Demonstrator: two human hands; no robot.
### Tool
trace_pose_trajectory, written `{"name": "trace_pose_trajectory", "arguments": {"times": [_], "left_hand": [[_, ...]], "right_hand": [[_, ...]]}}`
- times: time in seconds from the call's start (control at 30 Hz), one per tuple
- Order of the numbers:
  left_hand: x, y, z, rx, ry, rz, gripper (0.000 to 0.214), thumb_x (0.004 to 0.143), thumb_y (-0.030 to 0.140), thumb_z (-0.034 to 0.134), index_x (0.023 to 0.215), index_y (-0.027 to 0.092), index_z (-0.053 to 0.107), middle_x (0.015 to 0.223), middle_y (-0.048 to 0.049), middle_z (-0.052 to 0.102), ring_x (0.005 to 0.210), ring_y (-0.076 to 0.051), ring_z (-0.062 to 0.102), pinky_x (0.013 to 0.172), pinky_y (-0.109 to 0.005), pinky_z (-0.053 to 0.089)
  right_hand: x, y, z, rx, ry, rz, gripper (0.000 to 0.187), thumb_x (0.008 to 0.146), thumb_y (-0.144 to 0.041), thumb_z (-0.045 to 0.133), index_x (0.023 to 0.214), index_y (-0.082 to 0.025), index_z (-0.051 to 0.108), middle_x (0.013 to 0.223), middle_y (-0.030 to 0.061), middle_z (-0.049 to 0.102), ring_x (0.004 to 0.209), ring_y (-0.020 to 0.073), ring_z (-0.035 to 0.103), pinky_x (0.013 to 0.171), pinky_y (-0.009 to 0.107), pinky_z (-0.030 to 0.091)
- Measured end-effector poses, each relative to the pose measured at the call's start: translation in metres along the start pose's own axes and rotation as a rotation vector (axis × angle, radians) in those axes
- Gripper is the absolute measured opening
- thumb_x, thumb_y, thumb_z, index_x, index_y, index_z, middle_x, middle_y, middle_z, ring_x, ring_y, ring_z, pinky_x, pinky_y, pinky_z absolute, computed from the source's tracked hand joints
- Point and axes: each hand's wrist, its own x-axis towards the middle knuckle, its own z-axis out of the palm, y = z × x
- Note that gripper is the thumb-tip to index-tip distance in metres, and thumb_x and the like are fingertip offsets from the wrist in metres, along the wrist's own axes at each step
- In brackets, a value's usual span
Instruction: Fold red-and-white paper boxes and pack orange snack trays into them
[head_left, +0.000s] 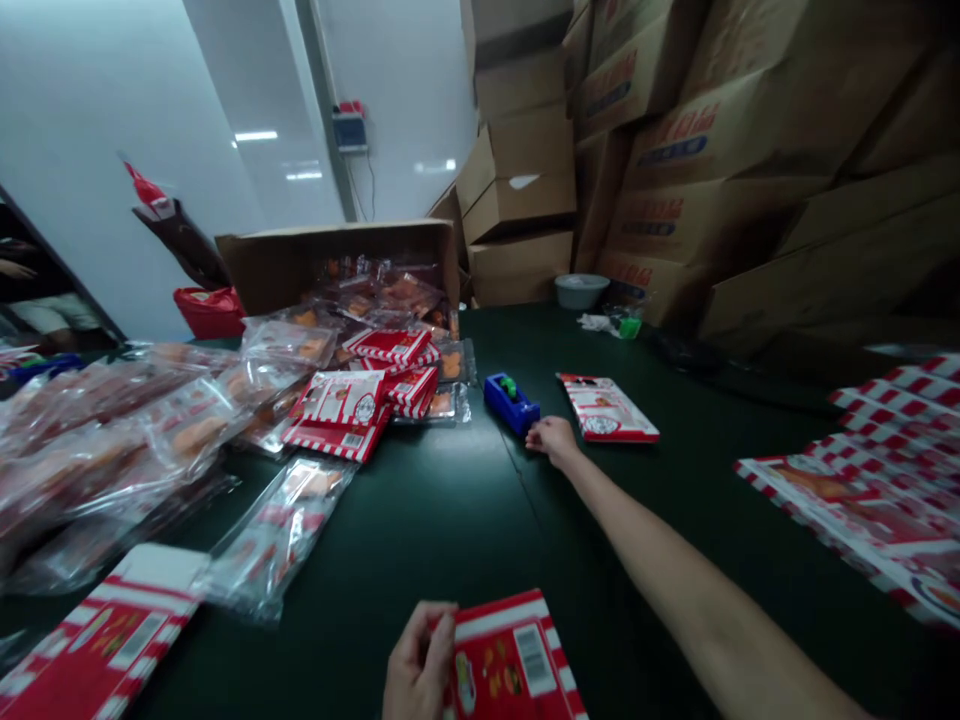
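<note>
Box (514, 660) pinched in our left grip (422, 660) could slip if our right grip (553, 440), bunched at the tape dispenser (513, 405), hold unclear, tugs.

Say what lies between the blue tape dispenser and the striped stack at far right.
In the head view, a red-and-white packet lies between the blue dispenser and the stack; the right hand is by the dispenser's near end.
</note>
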Motion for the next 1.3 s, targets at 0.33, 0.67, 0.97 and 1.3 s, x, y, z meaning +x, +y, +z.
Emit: {"name": "trace_pose_trajectory", "arguments": {"times": [0.33,0.67,0.97,1.3], "left_hand": [[-0.024,0.111,0.009,0.207,0.049,0.997,0.012,0.086,0.021,0.059,0.096,0.02,0.065,0.089,-0.0031,0.069,0.079,-0.014,0.066,0.069,-0.024,0.054],[-0.041,0.117,0.035,0.835,-0.067,1.893,0.022,0.083,0.001,0.057,0.097,0.016,0.064,0.103,-0.0101,0.072,0.109,-0.022,0.064,0.1,-0.046,0.046],[-0.046,0.117,0.02,1.093,-0.157,1.888,0.021,0.083,0.005,0.056,0.096,0.02,0.063,0.097,-0.0069,0.075,0.106,-0.021,0.066,0.108,-0.044,0.035],[-0.052,0.114,0.025,0.822,-0.173,1.646,0.026,0.08,0.003,0.058,0.097,0.021,0.065,0.103,-0.0086,0.073,0.099,-0.021,0.068,0.088,-0.033,0.053]], "right_hand": [[-0.137,-0.058,-0.04,0.117,-0.223,-0.219,0.019,0.083,-0.025,0.065,0.069,-0.016,0.056,0.053,-0.0056,0.05,0.044,0.0057,0.046,0.044,0.017,0.039],[-0.249,-0.001,-0.045,0.365,-0.651,-0.075,0.039,0.064,-0.042,0.081,0.06,-0.015,0.053,0.045,-0.0052,0.055,0.034,0.0047,0.047,0.036,0.015,0.036],[-0.241,0.042,-0.035,0.456,-0.702,0.089,0.042,0.064,-0.046,0.081,0.075,-0.013,0.058,0.059,0.0019,0.066,0.042,0.0106,0.06,0.039,0.019,0.048],[-0.248,0.05,-0.019,0.394,-0.674,-0.086,0.063,0.063,-0.072,0.066,0.095,-0.019,0.052,0.066,-0.0026,0.064,0.045,0.0089,0.058,0.041,0.018,0.044]]}}
